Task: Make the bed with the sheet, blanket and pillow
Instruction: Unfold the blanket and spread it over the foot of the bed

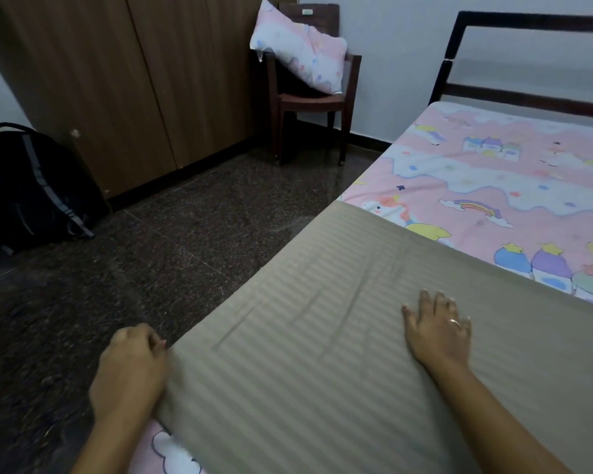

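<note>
Recorded left hand (131,367) with fingers curled in, pinching the left edge of the blanket (322,354) at its near corner, just over the side of the bed (440,80). Recorded right hand (439,333) flat, palm down, fingers straight and spread, resting on top of the blanket. Noted a ring (454,322) on one of its fingers.

Found blanket, taupe with faint stripes, spread under right hand and running from left hand across to the right edge of view. Counted a few shallow creases between the two hands.

Saw sheet (493,186), pink with cartoon print, lying uncovered on the bed beyond right hand's fingertips, up to the dark frame. Saw a small patch of the same print below left hand's wrist, under the blanket edge.

Located pillow (300,53), same pink print, well apart from both hands, far ahead of left hand, propped tilted on a chair (322,104).

Logged wardrobe (117,80) left of the chair. Logged black backpack (24,186) on the floor (151,251), well to the left of left hand, beside the wardrobe. Noted dark speckled floor directly beneath and left of left hand.
</note>
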A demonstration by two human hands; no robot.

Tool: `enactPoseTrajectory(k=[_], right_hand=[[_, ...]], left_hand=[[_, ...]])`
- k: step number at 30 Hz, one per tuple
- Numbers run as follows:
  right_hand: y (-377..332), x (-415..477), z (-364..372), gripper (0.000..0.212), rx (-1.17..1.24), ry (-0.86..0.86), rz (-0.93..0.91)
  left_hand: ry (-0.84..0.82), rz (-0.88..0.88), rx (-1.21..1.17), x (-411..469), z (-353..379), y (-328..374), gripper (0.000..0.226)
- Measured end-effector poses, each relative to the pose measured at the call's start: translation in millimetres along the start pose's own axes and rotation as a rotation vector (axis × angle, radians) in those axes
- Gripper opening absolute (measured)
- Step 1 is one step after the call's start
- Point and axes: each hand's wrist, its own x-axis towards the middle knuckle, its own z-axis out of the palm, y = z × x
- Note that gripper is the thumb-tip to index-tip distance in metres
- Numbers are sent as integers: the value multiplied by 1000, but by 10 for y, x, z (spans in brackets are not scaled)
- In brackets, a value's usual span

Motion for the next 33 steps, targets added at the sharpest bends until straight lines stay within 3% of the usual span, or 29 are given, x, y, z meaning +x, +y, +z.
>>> enactPoseTrajectory(k=[4, 7, 10, 13, 16, 19, 22, 24, 28, 33], right_hand=[[-758, -225, 153, 70, 2, -25, -121], [-1556, -544, 254, 89, 112, -89, -340], [-2055, -685, 165, 66, 110, -245, -678], [-2096, -492, 32, 49, 382, -361, -925], [-1678, -70, -56, 56, 564, -171, -756], [-874, 524, -43, 61, 301, 84, -304], [-121, 820, -30, 61, 67, 64, 109], [-16, 838, 3, 65, 20, 27, 204], [-707, 817, 122, 64, 29, 3, 21], [-1863, 708, 244, 55, 140, -146, -447]], left_hand=[[-51, 142, -116, -54, 191, 342, 21], [-49, 230, -86, -59, 276, 575, 33], [-38, 319, -51, 5, 326, 750, 32], [-101, 297, -110, 109, 407, 858, 33], [-168, 303, -136, 188, 517, 910, 41], [-185, 350, -82, 236, 632, 994, 48], [-148, 463, -10, 256, 782, 1180, 49], [-116, 523, -2, 260, 887, 1351, 49], [-171, 569, 57, 314, 1065, 1715, 52], [-133, 549, 102, 428, 1164, 1719, 52]])
